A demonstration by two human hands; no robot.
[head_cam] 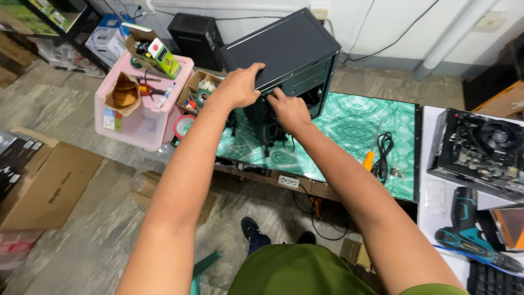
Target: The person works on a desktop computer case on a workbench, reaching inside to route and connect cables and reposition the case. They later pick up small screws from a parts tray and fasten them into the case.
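Observation:
A black computer case (284, 52) stands upright on a table with a green patterned top (349, 128). My left hand (237, 87) grips the case's near top edge, fingers curled over the side panel. My right hand (288, 109) is just below it, fingers pressed against the case's open front by the drive bays. Black cables hang below my right hand at the case's lower front. Both arms reach forward from the bottom of the view.
An orange-handled screwdriver (370, 158) and a coiled black cable (385, 150) lie on the green table. A motherboard on its box (480, 147) and a teal power drill (466, 232) sit at right. A pink bin (144, 106) and cardboard boxes (46, 183) stand at left.

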